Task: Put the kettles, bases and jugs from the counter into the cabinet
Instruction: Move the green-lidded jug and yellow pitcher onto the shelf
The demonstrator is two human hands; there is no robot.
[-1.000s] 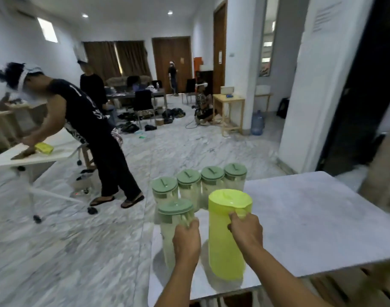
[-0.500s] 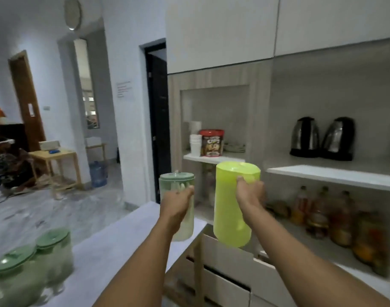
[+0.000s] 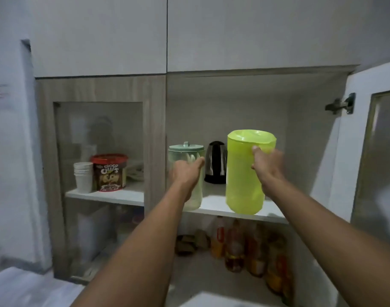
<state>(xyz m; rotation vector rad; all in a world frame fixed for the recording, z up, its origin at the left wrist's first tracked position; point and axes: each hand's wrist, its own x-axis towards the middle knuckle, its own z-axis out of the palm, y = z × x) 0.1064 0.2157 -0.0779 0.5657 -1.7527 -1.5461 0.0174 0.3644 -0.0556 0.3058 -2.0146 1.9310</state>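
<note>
Lime jug (image 3: 245,173) in my right hand (image 3: 268,168), clear jug (image 3: 186,173) with pale green lid in my left hand (image 3: 185,176); both raised to the open cabinet

Grip: right fingers wrapped shut round the lime jug's handle side, near the top. Left hand closed round the clear jug's body just below the lid. Both holds look firm, nothing slipping

Position: the clear jug's base sits at the front edge of the shelf (image 3: 214,206); I can't tell whether it touches or is a hair above. The lime jug's base overlaps the shelf lip and reads as slightly tilted, so I judge it not yet set down

Already in: one dark kettle (image 3: 215,165) stands at the back of that shelf, between the two jugs as seen from here. Whether it sits on a base I can't make out. A second kettle, if any, would be hidden behind the lime jug

Cabinet door (image 3: 375,156) swung open at right. Left bay behind glass holds cups (image 3: 83,177) and a cereal tub (image 3: 109,172); bottles (image 3: 236,244) on the level below

Progress, my estimate: mid-task. Two jugs about to be shelved, at least one kettle done. Counter is out of view, so what's left there I can't count

Next: slide both jugs back clear of the lip, keeping off the kettle, then let go
</note>
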